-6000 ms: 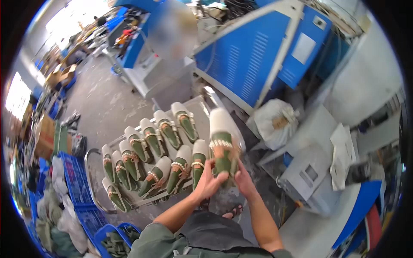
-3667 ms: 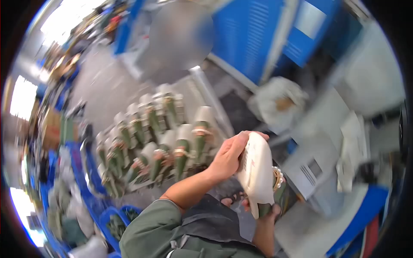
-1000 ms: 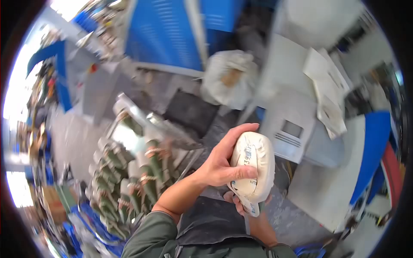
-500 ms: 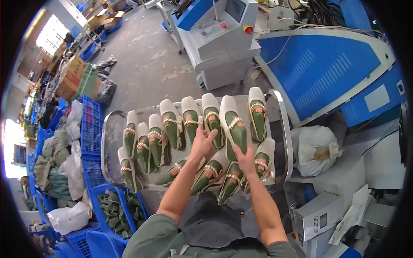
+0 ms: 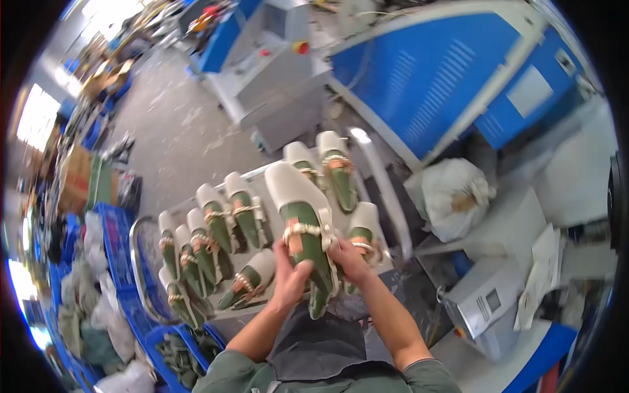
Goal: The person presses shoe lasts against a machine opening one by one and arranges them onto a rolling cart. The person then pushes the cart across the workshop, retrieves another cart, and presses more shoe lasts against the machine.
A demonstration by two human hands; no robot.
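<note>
Fingers (image 5: 304,268) of the left hand (image 5: 290,281) and right hand (image 5: 354,262) held one shoe (image 5: 306,252) above the trolley (image 5: 384,190); other shoes (image 5: 339,180) already lay there, apparently strapped, though blurred.

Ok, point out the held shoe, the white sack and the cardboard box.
Held shoe (image 5: 303,229), head view: on its beaded strap.
White sack (image 5: 443,200), head view: its bulging side.
Cardboard box (image 5: 75,179), head view: its side.

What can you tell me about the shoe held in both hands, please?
The shoe has a smooth-looking cream, squarish toe, a green inside with a tan patch, and a pale, beaded-looking strap. It points toe-forward, held over the cart, with the left hand and right hand on opposite sides.
</note>
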